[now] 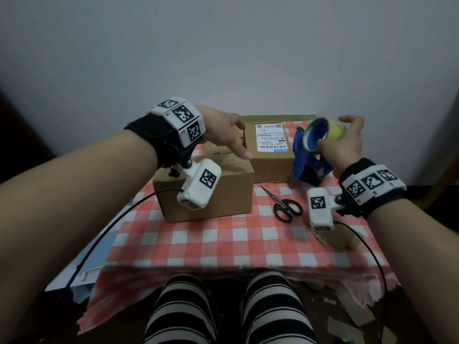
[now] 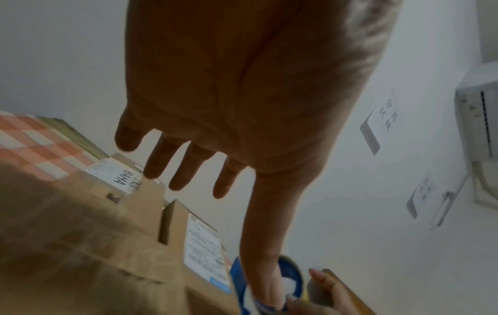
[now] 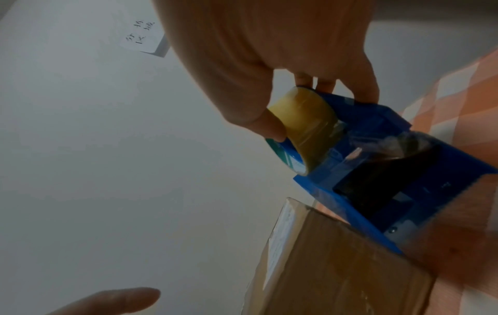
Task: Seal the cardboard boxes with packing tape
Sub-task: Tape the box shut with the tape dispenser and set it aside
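On checkered desk (image 1: 223, 244): two cardboard boxes, near box (image 1: 211, 189) and labelled box (image 1: 270, 155), touching. Left hand (image 1: 223, 131) spread flat, fingers straight over near box, likely steadying flaps. Right hand (image 1: 345, 142) grips tape dispenser (image 1: 310, 157) by roll, raised beside labelled box, presumably ready for taping. Scissors (image 1: 283, 204) idle.

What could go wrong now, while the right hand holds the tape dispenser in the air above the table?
1. The right hand grips only the tape roll, not the blue dispenser body, so the dispenser may swing or slip.
2. The left hand is open above the front box, whose flaps look unsealed; they may lift during taping.
3. The scissors lie below the lifted dispenser and could be knocked.
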